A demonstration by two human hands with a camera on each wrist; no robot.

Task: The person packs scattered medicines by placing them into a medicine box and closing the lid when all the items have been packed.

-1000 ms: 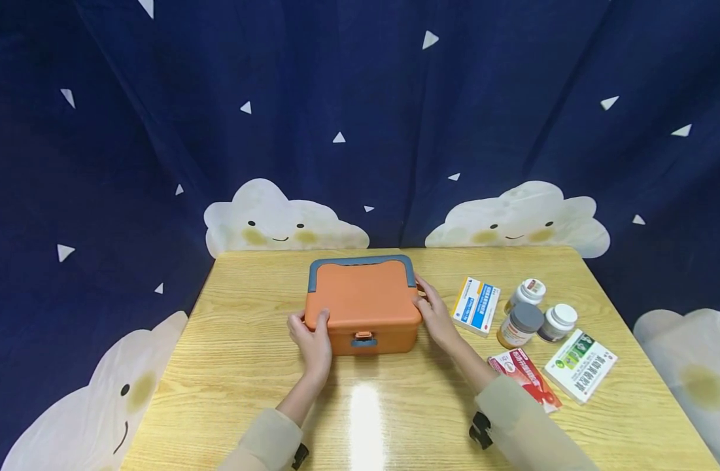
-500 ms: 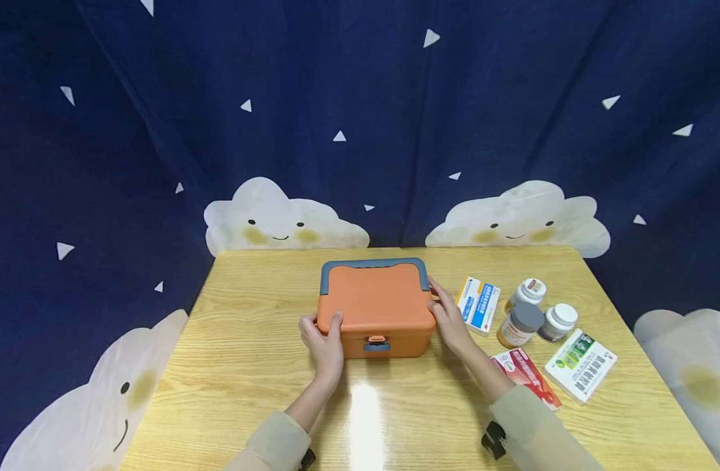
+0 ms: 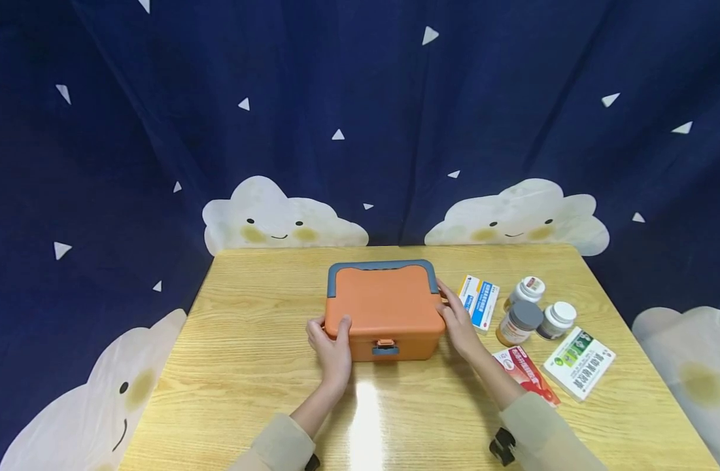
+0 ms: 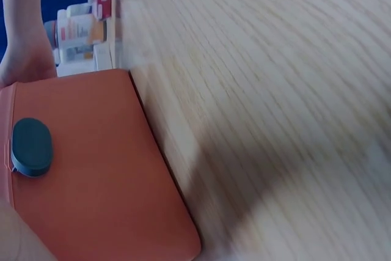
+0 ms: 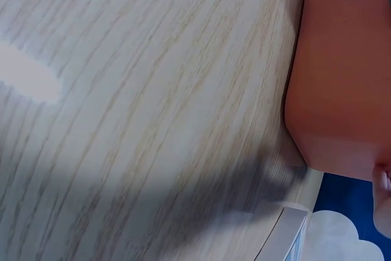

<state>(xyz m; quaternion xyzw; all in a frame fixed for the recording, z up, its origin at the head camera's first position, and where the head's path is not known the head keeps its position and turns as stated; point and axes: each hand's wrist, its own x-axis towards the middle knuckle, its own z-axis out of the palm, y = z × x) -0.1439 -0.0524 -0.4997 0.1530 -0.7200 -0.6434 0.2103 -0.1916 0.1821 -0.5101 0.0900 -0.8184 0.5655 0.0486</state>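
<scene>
An orange lidded storage box [image 3: 386,301] with a blue-grey carrying handle [image 3: 383,265] folded flat on top stands on the wooden table. Its front latch [image 3: 386,348] is down and the lid is closed. My left hand [image 3: 333,353] grips the box's front left corner, thumb on the lid edge, the fingers partly hidden at the side. On the opposite side my right hand [image 3: 461,327] holds the right wall, its fingers along the side. In the left wrist view the box front [image 4: 91,169] rests on the tabletop; the right wrist view has its lower right corner [image 5: 342,108].
Right of the box lie a blue-and-white medicine box [image 3: 479,302], a red one [image 3: 526,374] and a green-and-white one [image 3: 580,364]. Between them stand a grey-capped bottle [image 3: 520,323] and two white-capped bottles [image 3: 527,292]. A dark blue curtain [image 3: 383,98] hangs behind the table [image 3: 248,294].
Both hands have shifted the orange storage box to the right and slightly toward the front, closer to the medicine boxes. Their hold looks the same, and the lid has stayed closed.
</scene>
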